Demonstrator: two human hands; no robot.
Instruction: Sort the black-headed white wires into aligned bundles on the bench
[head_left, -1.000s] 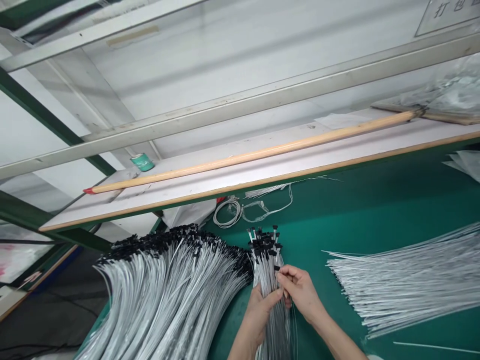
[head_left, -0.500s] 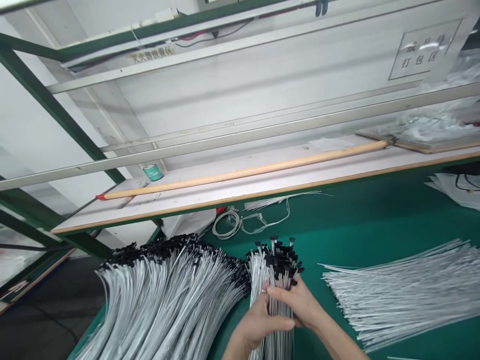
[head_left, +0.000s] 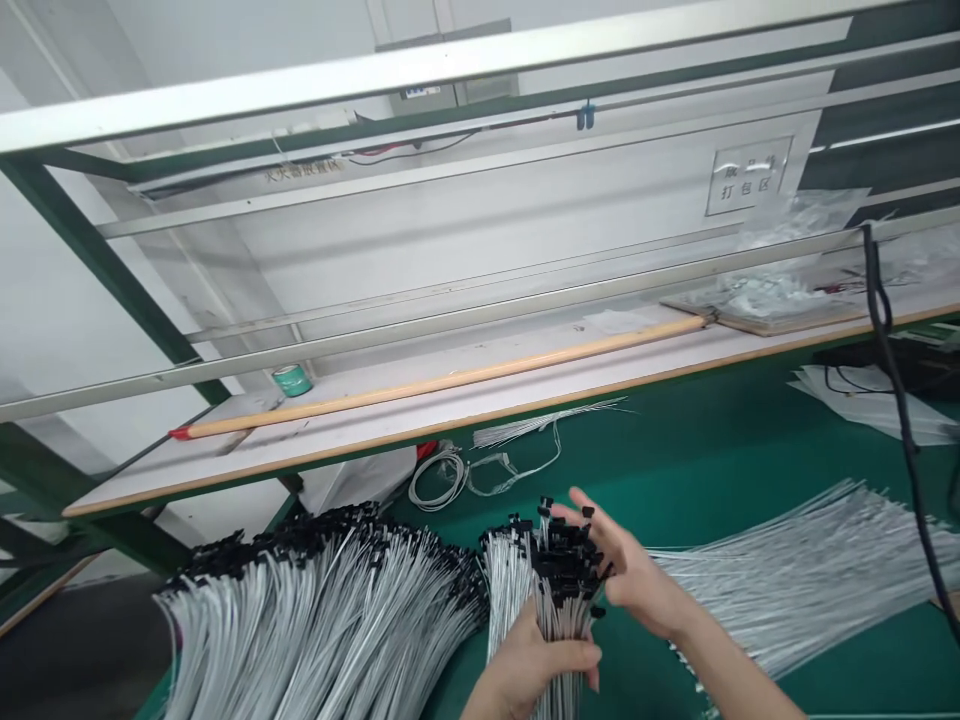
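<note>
My left hand grips a bundle of thin grey wires with black plastic end pieces low down, its fingers wrapped around the strands. My right hand stands at the bundle's right side, fingers spread, with the fingertips close to the black ends. I cannot tell whether they touch. To the left lies a large fanned pile of the same wires, its black ends facing the far side. A pile of loose grey wires without visible black ends lies to the right of my right hand.
The wires lie on a green work surface. Beyond it are a coil of white cable, a thin wire bunch, and a white shelf bearing a wooden pole and a green tape roll. A black cable hangs at right.
My right hand has come away from the bundle to the right and its fingers have spread. My left hand still holds the bundle. The view has tilted upward, showing more of the wall.
</note>
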